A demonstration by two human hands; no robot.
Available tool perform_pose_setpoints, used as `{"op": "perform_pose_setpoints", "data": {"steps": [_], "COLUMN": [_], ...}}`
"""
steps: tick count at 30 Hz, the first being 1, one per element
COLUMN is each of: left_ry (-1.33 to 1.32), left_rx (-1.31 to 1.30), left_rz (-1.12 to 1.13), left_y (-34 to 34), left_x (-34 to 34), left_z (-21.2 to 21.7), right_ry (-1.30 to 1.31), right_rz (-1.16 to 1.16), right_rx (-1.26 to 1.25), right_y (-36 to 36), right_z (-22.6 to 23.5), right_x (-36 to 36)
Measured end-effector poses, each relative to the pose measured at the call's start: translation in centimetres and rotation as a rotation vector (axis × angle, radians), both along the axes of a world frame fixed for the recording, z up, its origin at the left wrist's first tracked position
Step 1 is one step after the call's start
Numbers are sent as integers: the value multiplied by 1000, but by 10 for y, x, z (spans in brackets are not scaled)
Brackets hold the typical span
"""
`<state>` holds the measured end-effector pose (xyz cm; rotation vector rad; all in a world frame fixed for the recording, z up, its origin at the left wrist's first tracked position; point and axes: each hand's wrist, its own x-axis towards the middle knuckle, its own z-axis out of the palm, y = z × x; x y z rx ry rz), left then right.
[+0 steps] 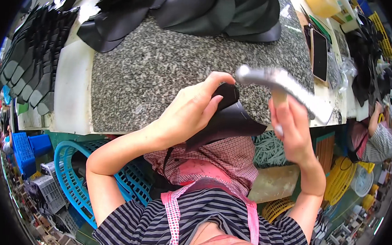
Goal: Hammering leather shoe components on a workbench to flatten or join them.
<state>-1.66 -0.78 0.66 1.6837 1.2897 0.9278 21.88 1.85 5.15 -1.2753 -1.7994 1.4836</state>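
Note:
My left hand [185,110] grips a black leather piece [230,120] at the front edge of the speckled stone slab [163,62]. The piece is curved, with one part folded over, and its lower part hangs past the edge toward my lap. My right hand [292,128] is closed around the wooden handle of a hammer [275,78]. The hammer's metal head is raised above the slab, to the right of the leather, apart from it and blurred by motion.
Stacked black leather pieces [220,11] lie across the back of the slab, and layered rows [33,63] stand at the left. A phone [319,53] rests at the right. Beside my left arm is a blue basket [63,164]. Another person [374,138] works at the far right.

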Motion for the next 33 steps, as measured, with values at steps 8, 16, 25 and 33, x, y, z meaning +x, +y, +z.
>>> {"op": "perform_pose_setpoints", "data": {"steps": [8,16,25,33], "left_ry": [365,311,341,406], "left_rx": [70,41,41,85], "left_rz": [-116,39,73,71], "left_y": [13,17,17,10], "left_x": [19,17,20,20], "left_z": [2,-9,-8,-11], "right_ry": [-112,-59,-54,-79], "right_rz": [73,102,108,-5], "right_rx": [45,73,191,272], "right_y": [-40,-40,-32,-18], "right_z": [-25,-36,-40,-19], "right_x": [33,37,41,33]}}
